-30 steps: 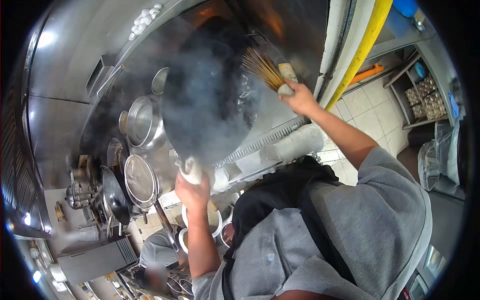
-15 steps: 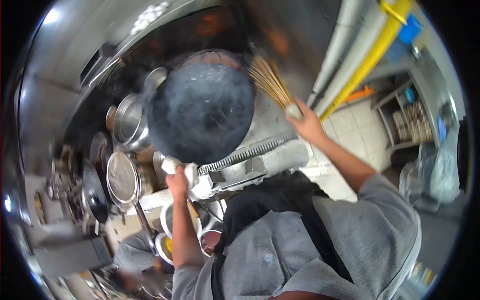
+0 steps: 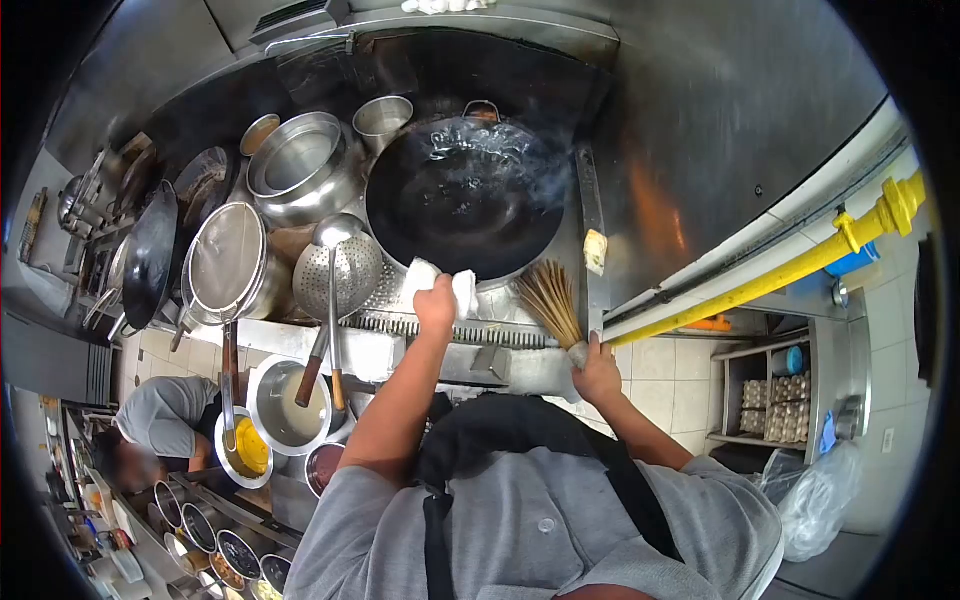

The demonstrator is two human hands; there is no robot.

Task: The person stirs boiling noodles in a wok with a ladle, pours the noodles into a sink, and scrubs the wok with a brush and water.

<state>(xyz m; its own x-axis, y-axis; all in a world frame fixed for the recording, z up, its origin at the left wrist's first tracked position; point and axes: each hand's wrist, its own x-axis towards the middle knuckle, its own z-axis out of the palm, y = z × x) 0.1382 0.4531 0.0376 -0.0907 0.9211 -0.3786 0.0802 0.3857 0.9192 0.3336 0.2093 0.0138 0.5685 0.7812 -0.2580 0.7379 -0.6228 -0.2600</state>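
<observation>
My left hand (image 3: 436,304) is closed on a folded white cloth (image 3: 464,290) at the near rim of a large black wok (image 3: 450,210). Whatever part of the wok lies under the cloth is hidden. The wok sits on the stove, shiny and wet inside, with thin smoke at its right side and a loop handle (image 3: 482,108) at the far rim. My right hand (image 3: 598,376) grips the bound end of a bamboo wok brush (image 3: 549,298). The brush's bristles point away from me, just right of the wok's near edge.
Left of the wok are a perforated skimmer (image 3: 322,275), a ladle (image 3: 336,300), a mesh strainer (image 3: 226,260) and a steel pot (image 3: 296,160). A yellow pipe (image 3: 760,280) runs along the right. A co-worker (image 3: 172,425) bends at the lower left beside several food containers.
The wok has gone from tilted up to resting flatter on the stove. My right hand has lowered the brush toward me. The view has turned, and the smoke is thinner.
</observation>
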